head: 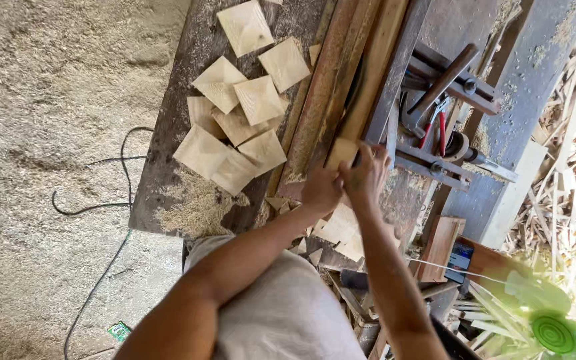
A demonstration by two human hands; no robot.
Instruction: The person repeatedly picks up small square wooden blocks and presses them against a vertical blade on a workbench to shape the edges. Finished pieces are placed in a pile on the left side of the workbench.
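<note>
Fingers of the right hand (366, 175) and left hand (321, 190) close together on a pale wooden block (341, 152), seemingly pressed against the long rails (341, 73) on the dusty bench (168, 173). Cut wooden squares (238, 113) lie just left; red-handled pliers (435, 123) rest right.

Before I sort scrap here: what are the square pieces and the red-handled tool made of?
The square pieces look like pale, unfinished wood: bare grain, sawdust around. The red-handled pliers seem grey metal with red, probably plastic, grips. The piece both hands hold looks like the same wood.
</note>
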